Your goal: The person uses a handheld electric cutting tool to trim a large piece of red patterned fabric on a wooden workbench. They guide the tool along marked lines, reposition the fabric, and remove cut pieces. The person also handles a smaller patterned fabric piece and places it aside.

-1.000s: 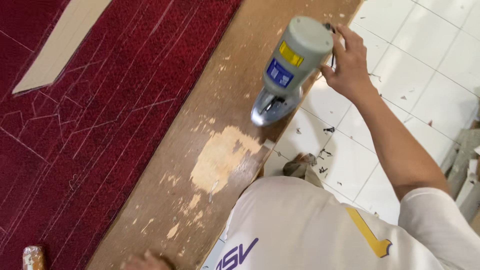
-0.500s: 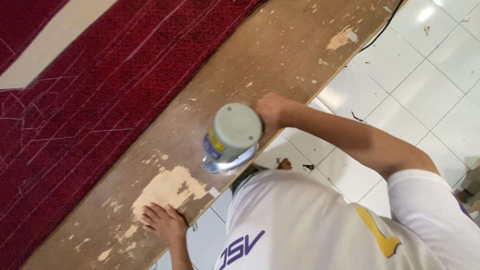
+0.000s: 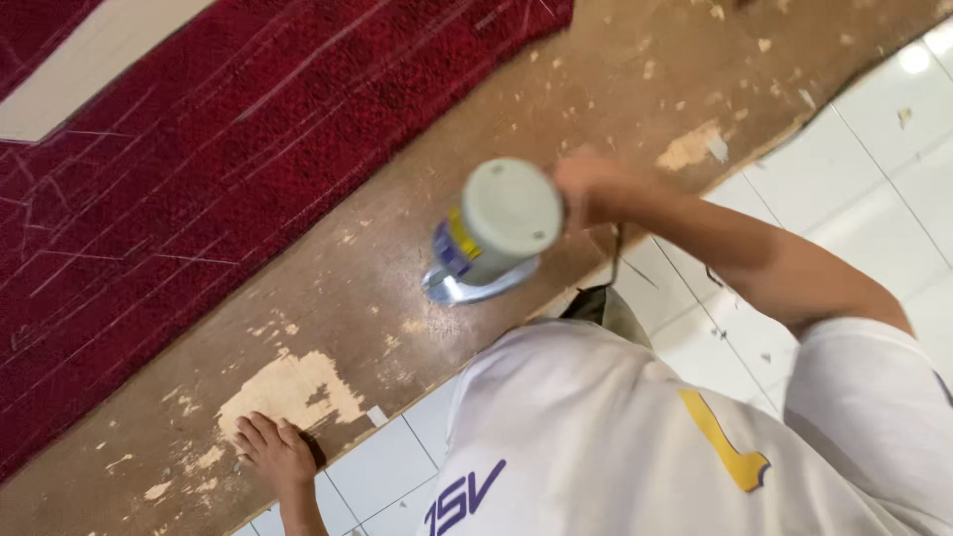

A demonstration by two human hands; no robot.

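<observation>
Right hand [image 3: 586,189] grips the grey-topped blue-and-yellow electric cutter [image 3: 491,238] on the worn brown wooden worktop [image 3: 615,89]; left hand [image 3: 273,452] lies spread flat at the edge. Risk: the cutter could slip towards it.

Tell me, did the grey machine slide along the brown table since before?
Yes. The grey machine moved along the brown table toward the pale worn patch, near it now.

A grey-topped power tool [image 3: 493,236] carries yellow and blue bands above a silvery base. The worktop [image 3: 516,119] is brown, mottled with pale chipped patches. Left lies deep red fabric [image 3: 199,159] crossed by thin white chalk lines. The floor [image 3: 874,129] is white tile.
</observation>
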